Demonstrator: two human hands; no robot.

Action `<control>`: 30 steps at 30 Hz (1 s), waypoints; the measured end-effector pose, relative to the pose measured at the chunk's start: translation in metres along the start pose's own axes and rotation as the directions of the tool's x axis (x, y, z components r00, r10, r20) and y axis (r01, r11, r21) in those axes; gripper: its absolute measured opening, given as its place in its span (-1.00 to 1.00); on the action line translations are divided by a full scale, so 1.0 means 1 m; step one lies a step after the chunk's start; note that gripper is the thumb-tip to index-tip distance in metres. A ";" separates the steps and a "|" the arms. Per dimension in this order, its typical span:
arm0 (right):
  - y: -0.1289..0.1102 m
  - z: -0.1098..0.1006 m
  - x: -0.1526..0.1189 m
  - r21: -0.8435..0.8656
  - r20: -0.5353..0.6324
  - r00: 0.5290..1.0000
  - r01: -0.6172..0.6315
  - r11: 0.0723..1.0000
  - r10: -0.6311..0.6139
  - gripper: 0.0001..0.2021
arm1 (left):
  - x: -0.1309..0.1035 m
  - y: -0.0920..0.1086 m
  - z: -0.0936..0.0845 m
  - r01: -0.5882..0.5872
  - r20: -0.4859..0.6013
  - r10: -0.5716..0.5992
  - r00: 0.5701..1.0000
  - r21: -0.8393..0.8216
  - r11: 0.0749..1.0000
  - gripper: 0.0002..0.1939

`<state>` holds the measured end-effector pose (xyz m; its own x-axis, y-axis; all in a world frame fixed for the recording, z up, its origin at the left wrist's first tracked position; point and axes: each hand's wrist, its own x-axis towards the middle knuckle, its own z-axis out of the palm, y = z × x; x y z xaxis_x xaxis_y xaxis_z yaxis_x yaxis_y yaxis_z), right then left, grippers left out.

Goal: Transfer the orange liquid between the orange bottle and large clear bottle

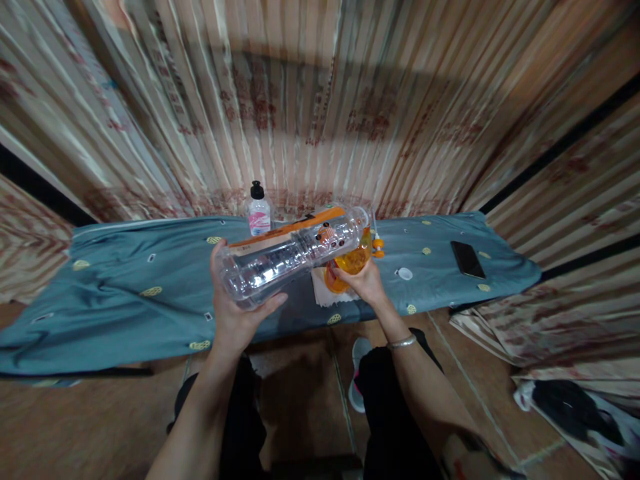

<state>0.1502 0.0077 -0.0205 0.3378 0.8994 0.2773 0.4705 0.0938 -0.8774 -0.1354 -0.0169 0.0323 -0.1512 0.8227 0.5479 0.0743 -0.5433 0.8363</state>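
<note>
My left hand (237, 323) is wrapped round the base of a large clear plastic bottle (280, 260) with an orange and cream label. The bottle is tilted, its neck pointing right and slightly up. My right hand (367, 283) grips a bottle of orange liquid (356, 259), which stands just below the clear bottle's neck. Part of the orange bottle is hidden behind the clear one and my fingers. Under it lies a pale cloth or paper (324, 292). Small orange pieces (379, 248) sit right beside it; their kind cannot be made out.
A small clear bottle with a black cap (259, 215) stands at the back. A white oval piece (405, 274) and a black phone (467, 259) lie to the right on the teal cloth (165, 267). Striped curtains (300, 120) hang close behind.
</note>
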 end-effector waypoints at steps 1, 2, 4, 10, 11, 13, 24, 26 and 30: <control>0.000 0.000 0.000 0.001 -0.005 1.000 0.001 1.000 -0.001 -0.31 | 0.000 0.000 0.000 0.008 0.005 -0.008 1.000 -0.004 1.000 0.20; 0.000 0.000 0.000 0.002 -0.011 1.000 0.001 1.000 -0.001 -0.31 | 0.000 -0.001 0.000 0.016 0.010 -0.016 1.000 -0.010 1.000 0.22; 0.000 0.001 -0.001 0.004 -0.023 1.000 0.001 1.000 -0.001 -0.30 | 0.000 -0.002 0.000 0.024 0.012 -0.023 1.000 -0.018 1.000 0.24; -0.001 0.001 -0.001 -0.008 -0.031 0.999 0.013 1.000 -0.014 -0.30 | -0.001 -0.002 0.000 -0.023 0.000 0.023 1.000 0.004 1.000 0.23; -0.002 0.000 -0.001 -0.007 -0.029 1.000 0.011 1.000 -0.012 -0.29 | -0.001 -0.002 0.000 -0.025 0.006 0.025 1.000 -0.002 1.000 0.23; -0.002 0.000 -0.001 -0.003 -0.026 1.000 0.001 1.000 -0.001 -0.29 | 0.000 -0.002 -0.001 -0.012 0.020 0.013 1.000 -0.014 1.000 0.22; -0.002 0.001 0.000 0.011 -0.018 1.000 -0.008 1.000 0.008 -0.32 | -0.001 -0.003 -0.001 0.006 0.003 -0.006 1.000 -0.002 1.000 0.27; -0.001 0.001 0.000 0.017 -0.006 1.000 -0.005 1.000 0.005 -0.33 | 0.000 -0.002 -0.001 0.003 0.012 -0.003 1.000 0.001 1.000 0.26; 0.000 0.001 0.000 0.020 -0.003 1.000 0.004 1.000 -0.004 -0.34 | 0.000 0.001 0.000 -0.012 0.019 0.012 1.000 0.004 1.000 0.27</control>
<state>0.1495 0.0079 -0.0208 0.3386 0.8978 0.2816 0.4556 0.1055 -0.8839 -0.1350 -0.0173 0.0335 -0.1317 0.8190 0.5585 0.0798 -0.5528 0.8295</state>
